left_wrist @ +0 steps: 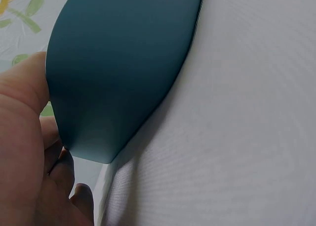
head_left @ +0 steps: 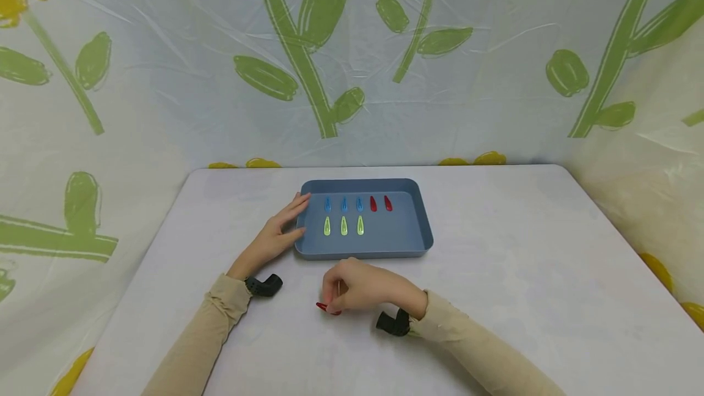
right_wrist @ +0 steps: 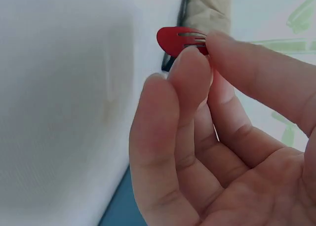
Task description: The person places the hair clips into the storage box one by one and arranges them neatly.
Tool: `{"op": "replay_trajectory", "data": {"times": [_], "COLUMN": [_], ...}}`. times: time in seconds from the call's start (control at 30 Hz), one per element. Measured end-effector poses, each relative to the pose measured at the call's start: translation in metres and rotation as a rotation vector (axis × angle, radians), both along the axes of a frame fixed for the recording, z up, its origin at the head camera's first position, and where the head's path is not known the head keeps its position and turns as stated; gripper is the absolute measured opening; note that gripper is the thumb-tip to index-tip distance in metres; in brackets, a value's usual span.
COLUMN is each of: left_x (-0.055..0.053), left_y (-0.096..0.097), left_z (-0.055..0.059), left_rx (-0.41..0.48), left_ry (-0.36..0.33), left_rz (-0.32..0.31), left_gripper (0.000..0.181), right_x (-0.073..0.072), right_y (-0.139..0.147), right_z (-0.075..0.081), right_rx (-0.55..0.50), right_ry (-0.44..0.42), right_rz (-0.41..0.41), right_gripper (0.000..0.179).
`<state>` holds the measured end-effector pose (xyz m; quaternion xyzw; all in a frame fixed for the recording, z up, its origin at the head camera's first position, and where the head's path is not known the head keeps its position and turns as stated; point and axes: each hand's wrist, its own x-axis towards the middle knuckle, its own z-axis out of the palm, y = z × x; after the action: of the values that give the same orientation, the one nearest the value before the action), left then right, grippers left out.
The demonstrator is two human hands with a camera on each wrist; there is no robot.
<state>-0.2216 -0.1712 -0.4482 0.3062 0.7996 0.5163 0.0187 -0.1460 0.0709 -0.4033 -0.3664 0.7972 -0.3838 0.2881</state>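
Observation:
My right hand pinches a red snap hair clip between thumb and fingertips, low over the table in front of the tray. One rounded end of the clip sticks out past the fingertips. At the left side of the blue-grey tray, my left hand rests with fingers and thumb spread along the rim. In the tray's back row lie three blue hair clips, then two red hair clips to their right. Three yellow-green hair clips form a row in front of the blue ones.
A white table surrounds the tray. Behind it hangs a pale sheet printed with green stems and yellow flowers. Each wrist carries a black camera, such as the left wrist camera.

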Motion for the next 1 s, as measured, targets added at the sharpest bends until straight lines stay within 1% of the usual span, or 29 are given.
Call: {"op": "replay_trajectory", "data": {"times": [0.1, 0.27, 0.3, 0.37, 0.53, 0.6, 0.83, 1.0], "left_x": [-0.002, -0.002, 0.000, -0.004, -0.015, -0.017, -0.019, -0.018], "left_y": [0.000, 0.000, 0.000, -0.001, -0.006, -0.007, -0.008, -0.007], "left_z": [-0.004, -0.005, -0.002, -0.007, -0.029, -0.032, -0.034, -0.034], "left_rx": [0.006, 0.000, -0.001, -0.008, -0.006, -0.002, 0.011, 0.012], "left_ry": [0.000, -0.004, -0.014, -0.016, -0.002, -0.001, 0.007, 0.035], "left_rz": [0.004, 0.011, 0.014, 0.016, 0.018, 0.015, 0.008, 0.001], "left_gripper": [0.061, 0.061, 0.061, 0.062, 0.063, 0.063, 0.063, 0.062], "right_x": [-0.003, -0.006, -0.006, -0.007, -0.010, -0.011, -0.014, -0.017], "right_y": [0.003, 0.007, 0.008, 0.009, 0.013, 0.015, 0.020, 0.024], "right_z": [0.003, 0.009, 0.010, 0.012, 0.015, 0.016, 0.021, 0.025], "right_rx": [-0.023, -0.047, -0.048, -0.054, -0.068, -0.074, -0.108, -0.143], "right_ry": [0.003, 0.015, 0.018, 0.025, 0.024, 0.020, 0.022, 0.020], "right_rz": [-0.004, -0.024, -0.028, -0.033, -0.048, -0.059, -0.098, -0.134], "right_gripper": [0.016, 0.016, 0.016, 0.016, 0.016, 0.015, 0.008, 0.006]}}
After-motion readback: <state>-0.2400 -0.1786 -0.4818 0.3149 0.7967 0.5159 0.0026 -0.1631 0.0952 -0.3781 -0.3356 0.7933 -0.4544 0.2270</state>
